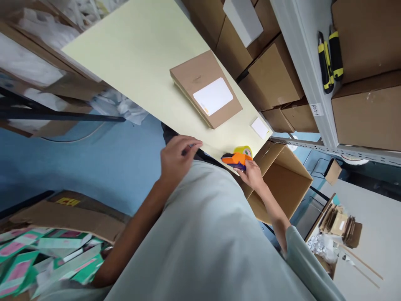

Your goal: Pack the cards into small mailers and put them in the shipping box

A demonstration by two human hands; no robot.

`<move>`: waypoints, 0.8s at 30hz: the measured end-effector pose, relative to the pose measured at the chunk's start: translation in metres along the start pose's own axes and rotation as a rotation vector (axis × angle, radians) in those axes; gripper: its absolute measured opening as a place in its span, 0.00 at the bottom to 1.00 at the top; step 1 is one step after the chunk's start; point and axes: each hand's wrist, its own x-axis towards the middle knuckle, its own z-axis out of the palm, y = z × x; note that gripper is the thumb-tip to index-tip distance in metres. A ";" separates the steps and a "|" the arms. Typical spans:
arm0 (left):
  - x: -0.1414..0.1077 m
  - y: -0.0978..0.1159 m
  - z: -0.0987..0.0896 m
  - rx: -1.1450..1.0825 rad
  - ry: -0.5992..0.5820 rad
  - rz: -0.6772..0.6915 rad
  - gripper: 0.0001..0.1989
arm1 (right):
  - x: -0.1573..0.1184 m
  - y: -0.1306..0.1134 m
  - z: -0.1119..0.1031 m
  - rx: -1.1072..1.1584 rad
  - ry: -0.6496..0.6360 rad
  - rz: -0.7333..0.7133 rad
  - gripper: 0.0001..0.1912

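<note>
Tape dispenser (pixel 239 159) held at the table's (pixel 134 54) edge

Probably light and stiff, it is best gripped at the end clasped by the right hand (pixel 253 174); the left hand (pixel 176 158) is pinched closed, its hold unclear.

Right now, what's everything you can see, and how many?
Table: one, pale yellow, centre
Flat box: one, brown, on table
Pad: one, white, table corner
Tape dispenser: one, orange and blue, right hand
Tape roll: one, yellow, at dispenser
Open carton: one, brown, table's right end
Shelf: one, grey, upper right
Cutters: at least two, black and yellow, shelf
Boxes: several, brown, around shelf
White box: one, white, top
Packets: many, green and pink, lower left
Plastic: lots, white, upper left
Cardboard pieces: several, brown, far right
Shirt: one, grey, bottom
Left hand: one, bare, near table
Right hand: one, bare, on dispenser
</note>
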 end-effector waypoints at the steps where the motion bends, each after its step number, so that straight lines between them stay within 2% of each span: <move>1: -0.003 -0.018 0.000 -0.011 0.035 -0.061 0.10 | -0.001 0.007 0.007 -0.051 -0.055 0.064 0.20; 3: -0.005 -0.053 0.000 -0.059 0.040 -0.163 0.10 | 0.000 0.014 0.022 -0.138 -0.136 0.149 0.19; 5: 0.001 -0.085 0.005 -0.129 0.038 -0.239 0.12 | 0.007 0.014 0.039 -0.187 -0.163 0.175 0.20; 8: 0.022 -0.121 0.021 -0.225 0.064 -0.284 0.13 | 0.025 0.007 0.063 -0.215 -0.113 0.198 0.23; 12: 0.059 -0.151 0.050 -0.304 0.094 -0.295 0.14 | 0.053 0.004 0.087 -0.259 0.005 0.238 0.25; 16: 0.085 -0.159 0.072 -0.338 0.142 -0.290 0.15 | 0.072 0.005 0.099 -0.284 0.048 0.274 0.26; 21: 0.097 -0.148 0.085 -0.243 0.158 -0.322 0.15 | 0.081 0.002 0.108 -0.225 0.061 0.275 0.26; 24: 0.098 -0.142 0.092 -0.274 0.189 -0.325 0.14 | 0.082 0.001 0.113 -0.199 0.089 0.305 0.25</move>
